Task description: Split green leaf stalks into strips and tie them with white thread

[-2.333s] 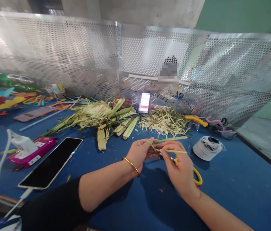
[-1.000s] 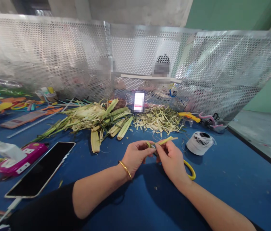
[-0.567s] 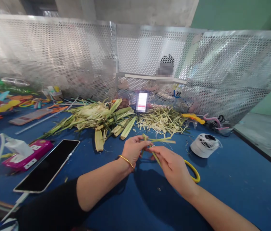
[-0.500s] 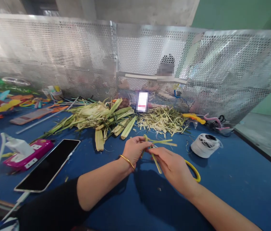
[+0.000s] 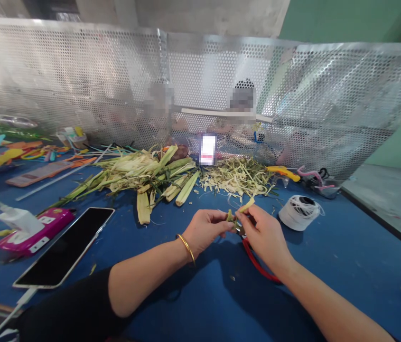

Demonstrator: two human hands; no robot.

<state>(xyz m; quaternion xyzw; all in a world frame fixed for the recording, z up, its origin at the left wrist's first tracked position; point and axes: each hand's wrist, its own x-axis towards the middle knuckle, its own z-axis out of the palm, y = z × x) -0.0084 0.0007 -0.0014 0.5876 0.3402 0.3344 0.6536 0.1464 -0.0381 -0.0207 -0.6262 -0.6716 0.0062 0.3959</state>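
Note:
My left hand [image 5: 205, 230] pinches a small folded piece of pale green plant strip [image 5: 229, 216] between thumb and fingertips. Close against it, my right hand [image 5: 266, 237] is closed on the same work, with a flat end of a pale strip [image 5: 247, 205] sticking up past its fingers. Under the right hand shows a red-handled tool [image 5: 255, 260] with a metal tip; its kind is mostly hidden, and whether the hand grips it I cannot tell. Beyond the hands lies a heap of thin plant shreds [image 5: 239, 175].
Long leafy stalks [image 5: 143, 171] are piled at centre left. A white string spool [image 5: 300, 212] stands to the right. On the left lie a phone [image 5: 65, 249] and a magenta power strip [image 5: 36, 230] with a cable. A perforated metal screen [image 5: 97, 80] closes off the back.
My right hand has turned and risen slightly, and the strip ends that pointed right and down now stick up. A red handle shows where a yellow one was. The view has shifted slightly right.

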